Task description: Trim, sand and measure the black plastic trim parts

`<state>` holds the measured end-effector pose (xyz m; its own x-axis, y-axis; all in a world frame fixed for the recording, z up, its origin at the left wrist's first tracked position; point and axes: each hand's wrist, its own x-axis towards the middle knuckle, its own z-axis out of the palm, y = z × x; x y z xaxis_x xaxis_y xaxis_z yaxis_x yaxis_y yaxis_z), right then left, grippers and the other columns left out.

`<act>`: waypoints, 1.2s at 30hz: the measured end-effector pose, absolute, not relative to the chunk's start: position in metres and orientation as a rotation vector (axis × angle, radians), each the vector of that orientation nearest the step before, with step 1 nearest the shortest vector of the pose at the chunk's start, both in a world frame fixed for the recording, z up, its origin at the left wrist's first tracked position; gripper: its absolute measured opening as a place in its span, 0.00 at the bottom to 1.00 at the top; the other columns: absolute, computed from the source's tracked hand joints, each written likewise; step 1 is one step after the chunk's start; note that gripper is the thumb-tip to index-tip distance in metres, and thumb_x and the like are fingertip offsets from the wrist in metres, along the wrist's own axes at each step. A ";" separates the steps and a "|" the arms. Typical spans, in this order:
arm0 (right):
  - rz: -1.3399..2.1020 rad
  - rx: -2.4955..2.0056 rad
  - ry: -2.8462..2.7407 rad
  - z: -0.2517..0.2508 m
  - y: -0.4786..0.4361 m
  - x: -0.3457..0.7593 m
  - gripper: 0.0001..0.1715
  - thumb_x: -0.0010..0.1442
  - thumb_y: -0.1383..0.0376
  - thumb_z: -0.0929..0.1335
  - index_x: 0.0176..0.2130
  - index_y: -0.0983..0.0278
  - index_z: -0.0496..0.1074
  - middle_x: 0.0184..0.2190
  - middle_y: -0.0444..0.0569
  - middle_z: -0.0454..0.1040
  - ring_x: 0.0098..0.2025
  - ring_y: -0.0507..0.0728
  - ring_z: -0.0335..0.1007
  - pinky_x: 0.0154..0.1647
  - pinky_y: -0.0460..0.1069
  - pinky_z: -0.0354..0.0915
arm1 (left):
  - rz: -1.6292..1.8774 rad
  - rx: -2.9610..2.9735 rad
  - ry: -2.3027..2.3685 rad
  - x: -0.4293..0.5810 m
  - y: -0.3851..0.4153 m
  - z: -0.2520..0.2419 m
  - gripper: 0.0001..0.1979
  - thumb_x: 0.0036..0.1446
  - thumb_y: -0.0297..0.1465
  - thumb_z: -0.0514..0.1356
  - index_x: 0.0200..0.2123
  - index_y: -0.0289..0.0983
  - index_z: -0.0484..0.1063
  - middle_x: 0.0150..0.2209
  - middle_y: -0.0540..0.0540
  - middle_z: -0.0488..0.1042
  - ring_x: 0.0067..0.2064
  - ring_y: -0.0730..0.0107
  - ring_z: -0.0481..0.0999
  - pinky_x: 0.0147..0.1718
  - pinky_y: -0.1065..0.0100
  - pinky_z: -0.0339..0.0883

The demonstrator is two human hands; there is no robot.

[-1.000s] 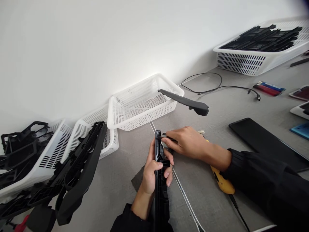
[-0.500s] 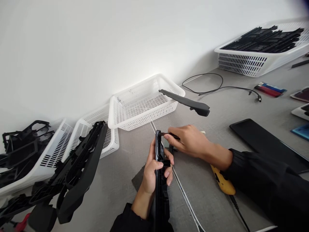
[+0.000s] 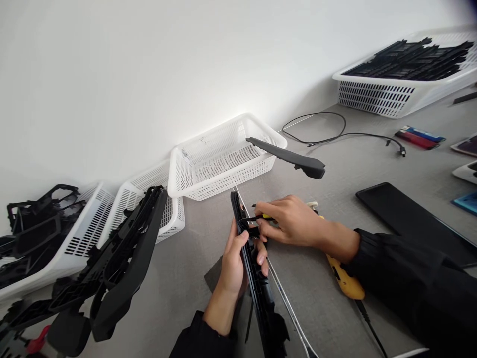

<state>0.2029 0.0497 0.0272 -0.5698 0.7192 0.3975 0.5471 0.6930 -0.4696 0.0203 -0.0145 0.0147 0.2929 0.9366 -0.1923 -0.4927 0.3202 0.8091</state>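
Observation:
My left hand [image 3: 231, 261] is wrapped around a long black plastic trim part [image 3: 258, 286], thumb on its near side and fingertips showing at its right edge. The part slants from upper left down to the lower right. In my right hand [image 3: 292, 220] is a slim hand tool [image 3: 267, 217] with a bit of yellow on its handle. Its dark tip points left and reaches the part's upper section, just above my left thumb; the kind of tip cannot be made out. Beneath my right wrist lies a yellow corded tool [image 3: 346, 282].
A white basket [image 3: 223, 186] stands ahead, with a dark curved trim piece [image 3: 288, 156] across its right rim. Baskets with black parts [image 3: 126, 263] are at left, and another basket [image 3: 376, 97] sits back right. A black cable [image 3: 345, 124] and dark flat slab [image 3: 413, 223] lie right.
The black part has tilted, its top end moving left and its lower end right. My right hand's tool has moved down along it, from near the top end to just above my left thumb.

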 end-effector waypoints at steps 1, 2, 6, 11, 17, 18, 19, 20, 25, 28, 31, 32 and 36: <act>0.401 -0.958 -2.333 0.027 0.050 0.203 0.09 0.69 0.64 0.63 0.35 0.61 0.66 0.24 0.44 0.73 0.23 0.52 0.61 0.30 0.50 0.46 | 1.072 0.709 0.753 0.020 -0.014 0.015 0.14 0.68 0.40 0.60 0.52 0.41 0.66 0.35 0.50 0.73 0.21 0.77 0.68 0.16 0.74 0.69; 0.406 -0.952 -2.336 0.028 0.050 0.203 0.09 0.69 0.64 0.63 0.35 0.61 0.66 0.24 0.44 0.73 0.23 0.52 0.61 0.30 0.50 0.46 | 1.074 0.711 0.749 0.020 -0.014 0.015 0.15 0.68 0.40 0.60 0.53 0.41 0.66 0.35 0.50 0.73 0.21 0.77 0.68 0.15 0.74 0.69; 0.403 -0.927 -2.354 0.027 0.049 0.203 0.09 0.69 0.64 0.63 0.36 0.62 0.68 0.26 0.44 0.74 0.24 0.52 0.61 0.30 0.50 0.46 | 1.060 0.729 0.722 0.020 -0.014 0.015 0.20 0.68 0.39 0.59 0.60 0.42 0.64 0.34 0.50 0.73 0.20 0.77 0.67 0.14 0.74 0.70; 0.307 -1.063 -2.245 0.024 0.050 0.202 0.08 0.68 0.65 0.63 0.36 0.62 0.68 0.23 0.43 0.72 0.22 0.52 0.59 0.29 0.50 0.46 | 1.049 0.747 0.704 0.019 -0.013 0.015 0.27 0.68 0.38 0.58 0.67 0.44 0.57 0.35 0.50 0.74 0.21 0.77 0.67 0.15 0.73 0.71; 0.346 -0.928 -2.292 0.023 0.051 0.202 0.07 0.67 0.65 0.63 0.34 0.61 0.67 0.23 0.42 0.72 0.22 0.51 0.58 0.28 0.50 0.45 | 1.049 0.748 0.701 0.018 -0.013 0.013 0.25 0.68 0.39 0.59 0.65 0.42 0.60 0.34 0.49 0.74 0.20 0.76 0.67 0.14 0.73 0.71; 0.331 -0.959 -2.267 0.023 0.051 0.202 0.07 0.67 0.66 0.63 0.34 0.61 0.67 0.23 0.42 0.71 0.22 0.51 0.58 0.28 0.50 0.45 | 1.048 0.752 0.701 0.019 -0.013 0.013 0.26 0.68 0.39 0.59 0.65 0.42 0.60 0.35 0.49 0.74 0.20 0.77 0.67 0.15 0.73 0.71; 0.322 -0.980 -2.248 0.023 0.051 0.202 0.07 0.67 0.66 0.64 0.35 0.61 0.67 0.22 0.42 0.71 0.22 0.51 0.57 0.28 0.50 0.45 | 1.048 0.755 0.702 0.019 -0.014 0.013 0.26 0.67 0.39 0.59 0.66 0.43 0.60 0.35 0.49 0.74 0.20 0.77 0.67 0.15 0.73 0.71; 0.323 -0.980 -2.245 0.023 0.051 0.202 0.07 0.67 0.66 0.64 0.35 0.61 0.67 0.23 0.42 0.71 0.22 0.51 0.58 0.28 0.50 0.45 | 1.047 0.756 0.705 0.019 -0.014 0.014 0.27 0.67 0.39 0.60 0.66 0.43 0.60 0.35 0.50 0.74 0.20 0.77 0.67 0.15 0.73 0.71; 0.380 -0.872 -2.300 0.023 0.051 0.203 0.07 0.67 0.65 0.64 0.34 0.61 0.66 0.23 0.42 0.71 0.22 0.51 0.58 0.28 0.50 0.45 | 1.048 0.752 0.703 0.018 -0.013 0.013 0.27 0.67 0.39 0.60 0.66 0.43 0.59 0.34 0.50 0.74 0.20 0.76 0.67 0.14 0.73 0.71; 0.360 -0.907 -2.256 0.023 0.051 0.203 0.06 0.67 0.66 0.64 0.34 0.61 0.67 0.23 0.41 0.70 0.22 0.51 0.57 0.28 0.50 0.45 | 1.046 0.753 0.672 0.018 -0.013 0.010 0.29 0.66 0.39 0.61 0.67 0.43 0.58 0.34 0.50 0.75 0.20 0.76 0.67 0.14 0.73 0.71; 0.386 -0.859 -2.281 0.023 0.050 0.203 0.07 0.66 0.65 0.64 0.34 0.61 0.67 0.23 0.41 0.70 0.22 0.50 0.57 0.28 0.49 0.46 | 1.049 0.749 0.668 0.018 -0.012 0.008 0.29 0.65 0.39 0.61 0.67 0.42 0.58 0.33 0.50 0.75 0.20 0.76 0.67 0.14 0.73 0.71; 0.384 -0.865 -2.274 0.023 0.050 0.203 0.07 0.66 0.65 0.64 0.34 0.61 0.67 0.22 0.41 0.70 0.22 0.50 0.57 0.28 0.49 0.46 | 1.051 0.751 0.669 0.018 -0.012 0.007 0.29 0.65 0.39 0.61 0.66 0.42 0.59 0.33 0.50 0.75 0.20 0.76 0.67 0.14 0.73 0.71; 0.359 -0.904 -2.231 0.023 0.050 0.203 0.06 0.66 0.66 0.64 0.35 0.62 0.68 0.21 0.41 0.69 0.21 0.50 0.56 0.28 0.49 0.46 | 1.056 0.765 0.673 0.017 -0.012 0.008 0.24 0.65 0.38 0.62 0.62 0.41 0.63 0.33 0.50 0.76 0.20 0.77 0.67 0.14 0.73 0.71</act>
<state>0.2032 0.0503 0.0232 -0.5170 0.6951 0.4995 0.5032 0.7189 -0.4796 0.0173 -0.0119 0.0079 0.3468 0.9302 -0.1197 -0.5016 0.2919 0.8144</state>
